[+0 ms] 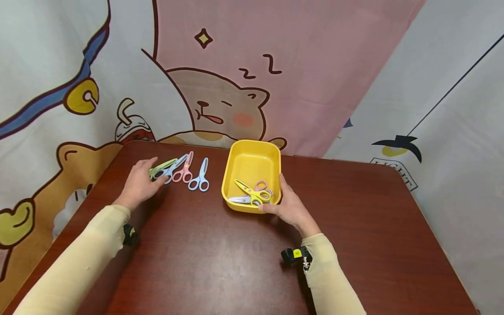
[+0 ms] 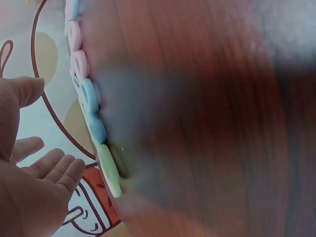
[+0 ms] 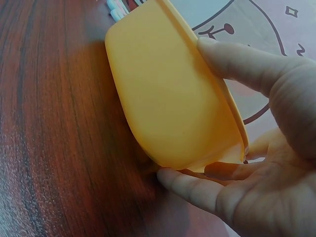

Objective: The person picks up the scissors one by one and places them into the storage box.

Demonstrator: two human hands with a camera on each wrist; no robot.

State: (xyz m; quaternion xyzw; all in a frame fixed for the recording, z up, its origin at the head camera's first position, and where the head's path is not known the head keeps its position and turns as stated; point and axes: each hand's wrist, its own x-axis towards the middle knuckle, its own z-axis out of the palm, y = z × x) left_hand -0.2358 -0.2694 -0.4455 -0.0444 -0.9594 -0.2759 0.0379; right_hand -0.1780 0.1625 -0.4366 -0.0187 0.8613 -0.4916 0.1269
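Four small scissors lie in a row on the brown table [image 1: 220, 262]: green [image 1: 163, 166], grey-blue [image 1: 172, 169], pink [image 1: 184, 170] and light blue [image 1: 200, 177]. My left hand [image 1: 151, 175] lies flat with straight fingers by the green scissors' handles; in the left wrist view the hand [image 2: 34, 187] is spread beside the green handle [image 2: 108, 168]. A yellow tray [image 1: 252, 162] holds yellow scissors [image 1: 253, 191], pink-handled scissors [image 1: 261, 184] and a white pair [image 1: 239, 200]. My right hand [image 1: 285, 203] grips the tray's near right corner [image 3: 168, 98], thumb [image 3: 237, 61] on the rim and fingers [image 3: 190, 187] underneath.
A cartoon-printed cloth [image 1: 236, 65] hangs behind the table and on both sides. The table's rounded far edge runs just behind the tray and the scissors. Bare wood stretches across the near half and to the right of the tray.
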